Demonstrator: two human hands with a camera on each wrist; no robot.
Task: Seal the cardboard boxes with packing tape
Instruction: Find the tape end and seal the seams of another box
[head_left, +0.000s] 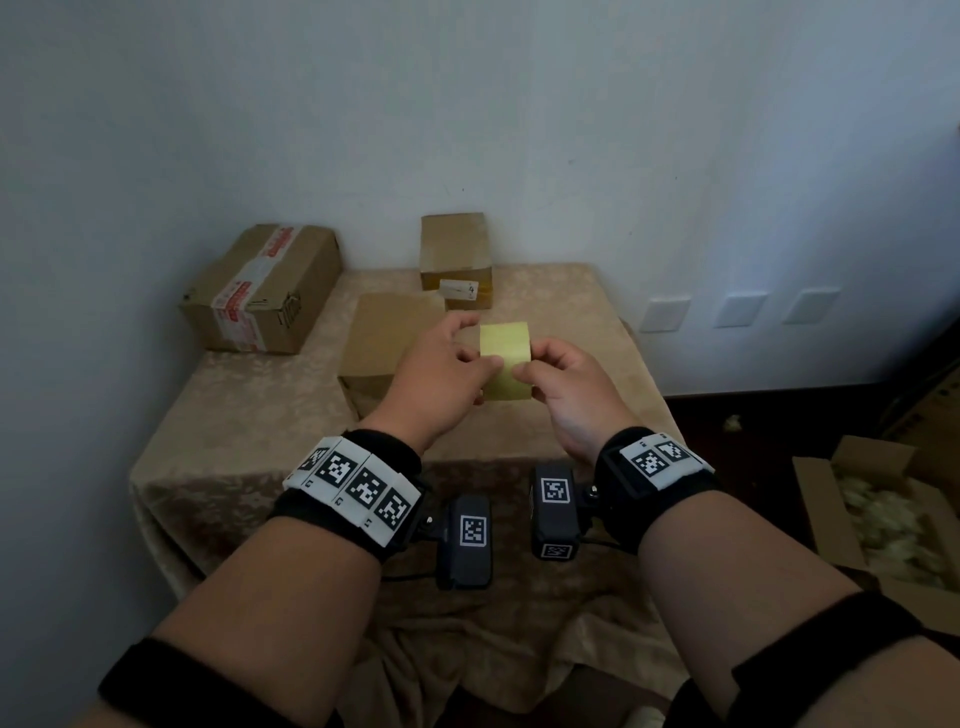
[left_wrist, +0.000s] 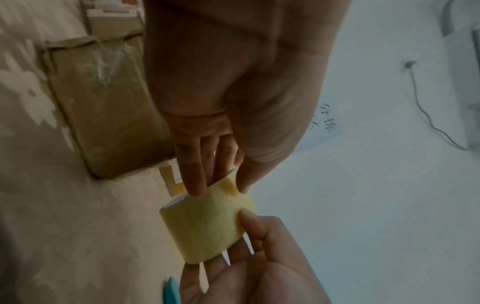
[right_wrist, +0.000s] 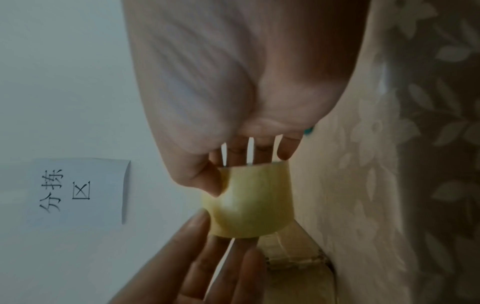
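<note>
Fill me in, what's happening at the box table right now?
A person holds a yellow roll of packing tape above the cloth-covered table, gripping it between the left hand and the right hand. The thumbs rest on its outer face, seemingly hunting for the tape end. No strip is pulled out yet. The plain brown cardboard box just behind the hands waits untouched.

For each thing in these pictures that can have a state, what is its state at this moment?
Tape roll: held up between both hands, above the table.
Left hand: grips the roll.
Right hand: pinches the roll.
Near box: closed, on the table.
Far box: closed, against the wall.
Big box: closed, already taped.
Floor box: open.
</note>
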